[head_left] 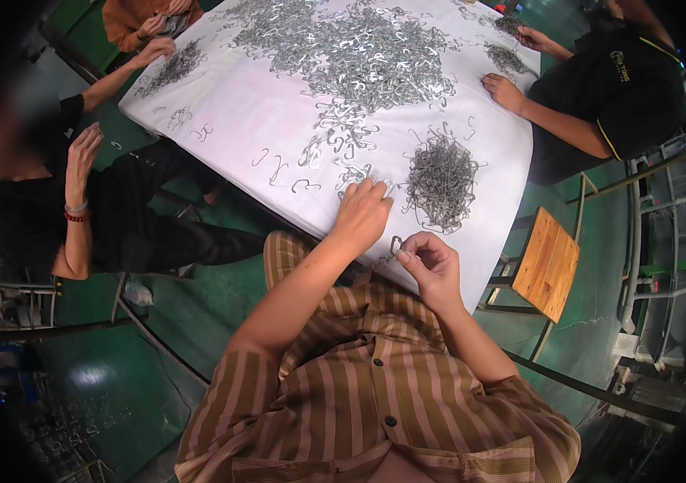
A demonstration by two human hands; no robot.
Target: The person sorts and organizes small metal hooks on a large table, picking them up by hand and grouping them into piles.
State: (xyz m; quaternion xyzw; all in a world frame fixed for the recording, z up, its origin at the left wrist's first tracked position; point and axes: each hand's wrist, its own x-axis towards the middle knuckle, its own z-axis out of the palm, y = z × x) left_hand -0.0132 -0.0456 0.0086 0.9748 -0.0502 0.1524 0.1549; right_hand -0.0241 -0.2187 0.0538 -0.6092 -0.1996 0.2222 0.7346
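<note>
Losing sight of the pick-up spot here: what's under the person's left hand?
Bent metal hooks show just beyond the left hand, on the white tabletop. Whatever lies directly beneath the hand is covered, so I can't tell whether it holds one.

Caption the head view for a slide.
Right hand pinches a bent metal piece; left hand near loose hooks on a white tabletop.

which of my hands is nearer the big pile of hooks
Left. Your left hand is at loose hooks on the near side of the big pile; your right hand is farther back, pinching a metal piece.
</note>
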